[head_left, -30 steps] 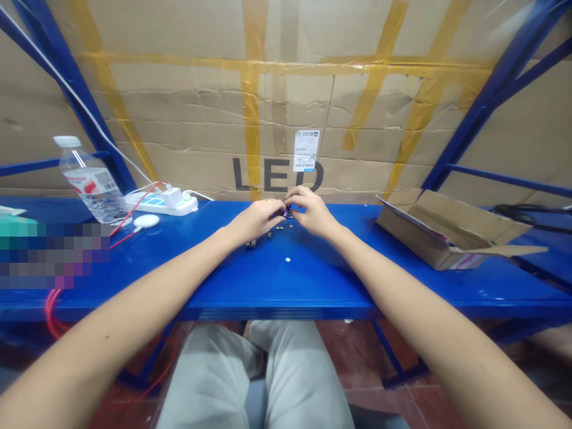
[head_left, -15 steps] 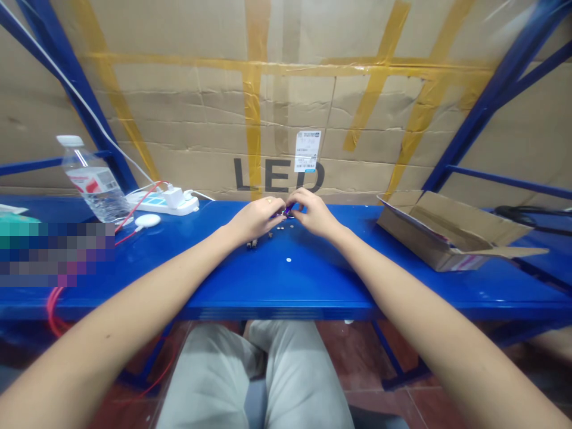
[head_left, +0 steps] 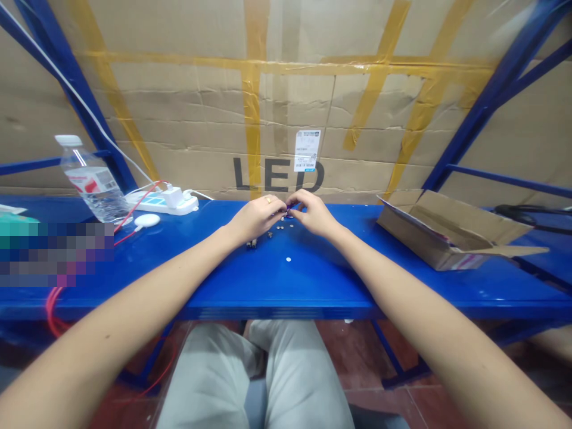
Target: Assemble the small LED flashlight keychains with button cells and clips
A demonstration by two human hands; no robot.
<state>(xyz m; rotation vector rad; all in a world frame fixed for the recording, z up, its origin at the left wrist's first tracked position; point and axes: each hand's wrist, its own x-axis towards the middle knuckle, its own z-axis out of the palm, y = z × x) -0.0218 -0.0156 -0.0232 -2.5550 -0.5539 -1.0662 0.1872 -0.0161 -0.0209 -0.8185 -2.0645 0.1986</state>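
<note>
While my right hand [head_left: 310, 211] pinches a small purple piece [head_left: 290, 208] just above the blue table [head_left: 322, 280], the fingertips of my left hand [head_left: 254, 217] bunch against its left side; whether they grip too I can't tell, since fingers hide most of it. For close work like this, I'd want a light, steady pinch, held low so a slip drops nothing far. Small metallic parts [head_left: 252, 243] lie near my left hand. To my right an open cardboard box [head_left: 409, 243] hides its floor behind its wall; leftward stands a capped clear bottle [head_left: 92, 180].
</note>
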